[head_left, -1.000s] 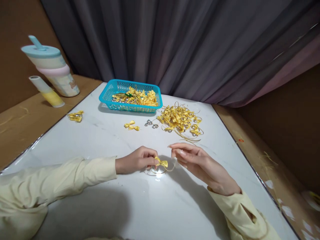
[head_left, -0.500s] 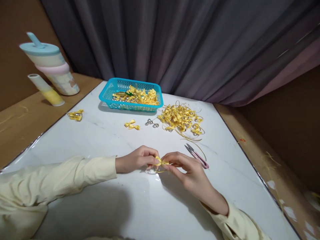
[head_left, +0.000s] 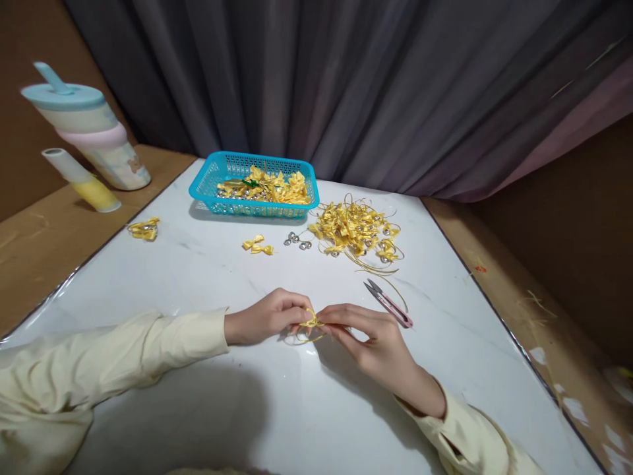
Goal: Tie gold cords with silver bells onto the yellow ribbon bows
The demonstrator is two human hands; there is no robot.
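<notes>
Rectangular blue plastic basket (head_left: 206, 185)'s got shiny yellow ribbon bows (head_left: 295, 190) and round-ish silver bits (head_left: 254, 196), bells maybe. Left hand (head_left: 273, 318) and right hand (head_left: 372, 338) both pinch one gold-corded yellow bow (head_left: 311, 322), fingertips nearly closed.

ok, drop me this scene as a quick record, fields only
left hand: fingers pinching a small yellow piece with gold cord
right hand: fingers at the right side of that same piece
surface: white table
container: blue basket, holding yellow bows
pile: bows and gold cords, right of basket
loose: silver pieces and a few separate bows, nearer than basket
tool: pink-handled snips, beyond right hand
far left: lidded tumbler
</notes>
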